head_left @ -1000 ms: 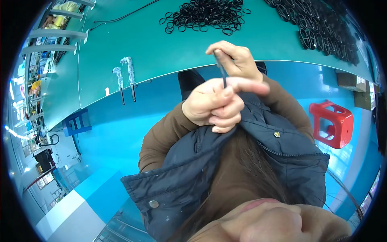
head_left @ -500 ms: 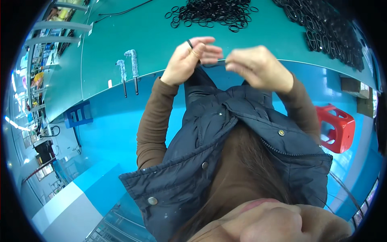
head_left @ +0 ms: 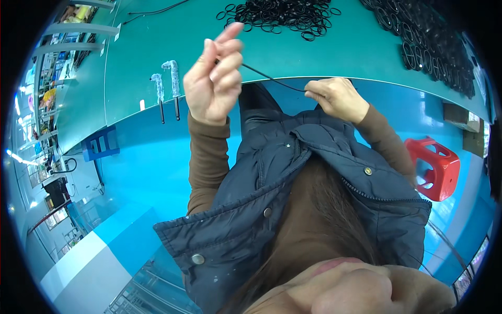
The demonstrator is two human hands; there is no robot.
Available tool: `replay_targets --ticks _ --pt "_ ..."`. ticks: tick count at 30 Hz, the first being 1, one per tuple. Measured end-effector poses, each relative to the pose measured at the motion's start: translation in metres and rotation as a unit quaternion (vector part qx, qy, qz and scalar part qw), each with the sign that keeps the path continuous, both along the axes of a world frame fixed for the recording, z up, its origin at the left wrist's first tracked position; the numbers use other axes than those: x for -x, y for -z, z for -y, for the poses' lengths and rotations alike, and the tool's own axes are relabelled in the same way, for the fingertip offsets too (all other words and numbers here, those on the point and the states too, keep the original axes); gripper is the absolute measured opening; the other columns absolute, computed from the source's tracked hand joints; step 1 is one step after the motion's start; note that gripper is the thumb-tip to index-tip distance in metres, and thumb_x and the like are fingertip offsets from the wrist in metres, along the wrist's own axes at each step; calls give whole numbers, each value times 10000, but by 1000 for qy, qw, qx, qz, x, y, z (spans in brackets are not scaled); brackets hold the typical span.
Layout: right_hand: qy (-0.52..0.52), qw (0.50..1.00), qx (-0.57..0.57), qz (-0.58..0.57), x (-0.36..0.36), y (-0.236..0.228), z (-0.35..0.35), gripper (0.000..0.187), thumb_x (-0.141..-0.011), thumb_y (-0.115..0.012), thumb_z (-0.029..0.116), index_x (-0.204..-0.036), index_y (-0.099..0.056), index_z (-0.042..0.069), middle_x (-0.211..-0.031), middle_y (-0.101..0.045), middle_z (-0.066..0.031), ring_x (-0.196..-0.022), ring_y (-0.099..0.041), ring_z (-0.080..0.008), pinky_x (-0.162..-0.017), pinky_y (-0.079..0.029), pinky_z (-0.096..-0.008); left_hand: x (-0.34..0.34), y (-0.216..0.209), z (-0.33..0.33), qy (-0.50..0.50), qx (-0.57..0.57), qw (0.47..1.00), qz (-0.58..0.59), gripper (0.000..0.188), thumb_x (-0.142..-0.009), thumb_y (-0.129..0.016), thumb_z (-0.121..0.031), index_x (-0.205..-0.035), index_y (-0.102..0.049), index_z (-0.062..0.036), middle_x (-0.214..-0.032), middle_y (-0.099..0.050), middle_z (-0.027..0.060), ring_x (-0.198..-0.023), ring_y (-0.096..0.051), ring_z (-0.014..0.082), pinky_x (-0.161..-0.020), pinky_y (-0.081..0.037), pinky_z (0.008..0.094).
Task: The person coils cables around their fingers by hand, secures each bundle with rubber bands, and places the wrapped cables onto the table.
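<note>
A thin black cord (head_left: 273,80) runs taut between my two hands, sloping down to the right. My left hand (head_left: 213,83) is raised over the table's front edge, palm toward me, fingers curled around the cord; a dark bit of it shows between thumb and fingers. Lower and to the right, just off the table edge, my right hand (head_left: 337,98) pinches the cord's other end between thumb and fingertips. Whether the cord is a stretched loop or a single strand, I cannot tell. Beyond my hands lies a loose pile of black rings (head_left: 282,14) on the green table (head_left: 141,49).
Black rings in rows (head_left: 418,57) cover the table's right side. Two hook-shaped tools with wrapped heads (head_left: 171,83) jut over the front edge at left. A red stool (head_left: 444,170) stands right, a blue stool (head_left: 101,145) left, cardboard boxes (head_left: 460,116) at far right.
My left hand has swung up and left, its fingers curling in. My right hand has dropped slightly, and the cord between them now spans a wider gap.
</note>
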State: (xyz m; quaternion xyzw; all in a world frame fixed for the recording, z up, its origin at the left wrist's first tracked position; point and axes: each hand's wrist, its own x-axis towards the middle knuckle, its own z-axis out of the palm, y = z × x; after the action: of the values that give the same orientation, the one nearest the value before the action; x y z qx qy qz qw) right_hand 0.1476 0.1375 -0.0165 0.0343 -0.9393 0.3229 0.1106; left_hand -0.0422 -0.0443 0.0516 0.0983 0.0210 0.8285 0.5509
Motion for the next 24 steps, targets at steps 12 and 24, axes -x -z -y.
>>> replay_targets --ticks 12,24 --pt "-51 991 36 -119 3 -58 -9 72 -768 -653 86 -812 -621 39 -690 -597 -113 -618 -591 -279 -545 -469 -340 -24 46 -11 130 235 782 -562 459 -984 -395 -255 -1289 -393 87 -1263 -501 215 -1149 -529 307 -975 -427 378" --pt "9 981 196 13 0 10 17 144 -887 -546 149 -958 -561 24 -760 -611 -172 -697 -592 -354 -589 -462 -389 -16 16 -21 -21 156 928 -338 579 -971 -379 -364 -1291 -362 118 -1213 -521 272 -1090 -564 357 -886 -508 385"
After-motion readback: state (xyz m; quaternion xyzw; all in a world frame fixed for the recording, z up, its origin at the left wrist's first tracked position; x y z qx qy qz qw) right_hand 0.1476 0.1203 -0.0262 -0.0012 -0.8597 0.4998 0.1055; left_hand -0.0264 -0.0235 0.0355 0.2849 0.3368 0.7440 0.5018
